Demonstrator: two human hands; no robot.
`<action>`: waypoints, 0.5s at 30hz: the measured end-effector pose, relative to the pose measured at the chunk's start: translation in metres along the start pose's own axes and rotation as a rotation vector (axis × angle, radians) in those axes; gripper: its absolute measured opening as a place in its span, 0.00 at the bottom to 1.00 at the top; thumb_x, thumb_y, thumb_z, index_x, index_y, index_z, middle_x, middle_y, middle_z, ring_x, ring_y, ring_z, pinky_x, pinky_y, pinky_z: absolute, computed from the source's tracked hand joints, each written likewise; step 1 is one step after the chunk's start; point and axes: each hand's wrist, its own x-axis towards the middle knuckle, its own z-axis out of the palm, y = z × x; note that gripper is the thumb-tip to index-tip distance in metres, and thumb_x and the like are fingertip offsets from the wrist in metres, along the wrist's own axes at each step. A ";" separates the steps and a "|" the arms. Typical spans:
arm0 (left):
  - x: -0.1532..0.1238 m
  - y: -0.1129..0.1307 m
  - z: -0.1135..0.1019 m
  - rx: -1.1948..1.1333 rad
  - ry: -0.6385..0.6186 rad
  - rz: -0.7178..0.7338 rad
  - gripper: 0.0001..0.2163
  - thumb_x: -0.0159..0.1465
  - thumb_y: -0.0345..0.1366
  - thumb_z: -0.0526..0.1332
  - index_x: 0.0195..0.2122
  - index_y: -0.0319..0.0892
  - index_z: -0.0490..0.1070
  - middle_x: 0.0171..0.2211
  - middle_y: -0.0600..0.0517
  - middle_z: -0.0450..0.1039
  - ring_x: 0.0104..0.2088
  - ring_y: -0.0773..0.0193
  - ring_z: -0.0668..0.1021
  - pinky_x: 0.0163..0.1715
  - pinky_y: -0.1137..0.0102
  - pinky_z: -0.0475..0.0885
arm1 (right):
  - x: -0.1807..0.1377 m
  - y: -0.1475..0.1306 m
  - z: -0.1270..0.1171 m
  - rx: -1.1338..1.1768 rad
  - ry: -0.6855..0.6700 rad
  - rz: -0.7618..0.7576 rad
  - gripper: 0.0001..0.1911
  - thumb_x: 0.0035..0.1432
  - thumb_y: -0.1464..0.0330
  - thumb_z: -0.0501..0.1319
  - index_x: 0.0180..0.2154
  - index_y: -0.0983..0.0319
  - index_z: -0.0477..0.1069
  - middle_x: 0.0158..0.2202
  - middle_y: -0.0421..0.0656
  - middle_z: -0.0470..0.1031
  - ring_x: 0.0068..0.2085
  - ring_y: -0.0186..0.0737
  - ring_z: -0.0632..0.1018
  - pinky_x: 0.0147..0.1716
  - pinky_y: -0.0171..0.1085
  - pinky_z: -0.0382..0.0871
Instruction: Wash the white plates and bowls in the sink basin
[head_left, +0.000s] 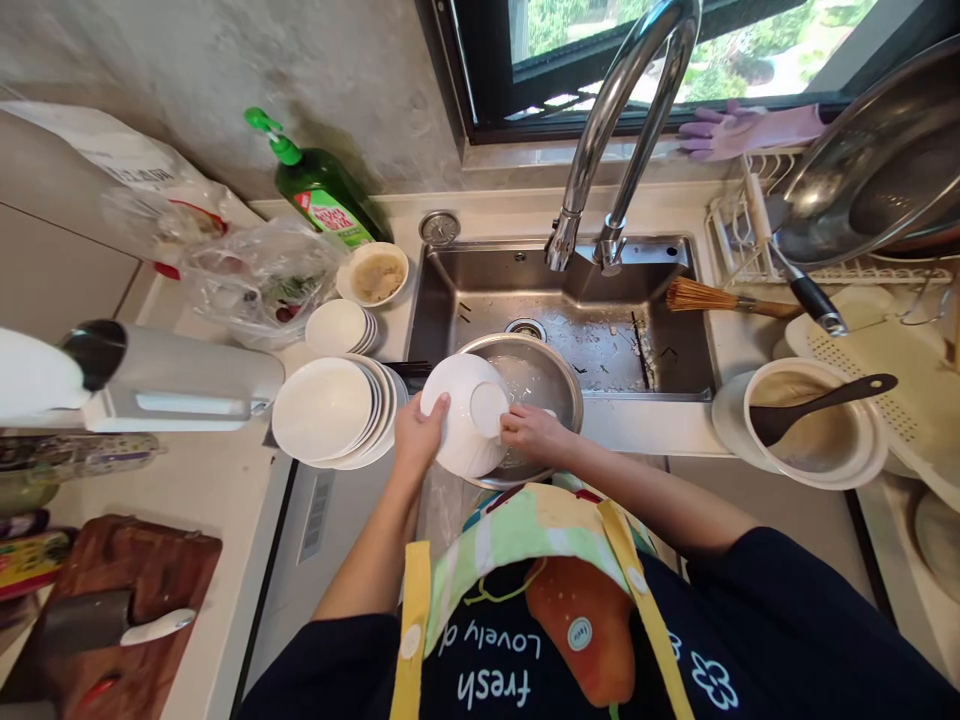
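White ceramic bowl sits tilted, foot ring up, between the two hands, just above a steel basin at the front edge of a stainless sink. Left hand: fingers curved, cupping the bowl's left flank. Right hand: fingers closed against its lower right side, over the basin. Stack of white plates on the bench, just left of the bowl, nearly touching it. Behind these, a green dish-soap bottle with a green pump; its label shows red and white, but the writing is too small to read. Apron across the person's front: "fresh" and "Lovely" readable, inverted from this view; further print cut off.
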 end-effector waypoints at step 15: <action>-0.001 0.009 -0.002 0.161 -0.019 0.064 0.21 0.56 0.48 0.59 0.41 0.34 0.74 0.34 0.44 0.78 0.33 0.56 0.77 0.34 0.67 0.70 | 0.031 0.025 -0.017 0.472 0.096 0.749 0.16 0.52 0.70 0.55 0.45 0.62 0.66 0.38 0.45 0.73 0.39 0.42 0.72 0.38 0.37 0.64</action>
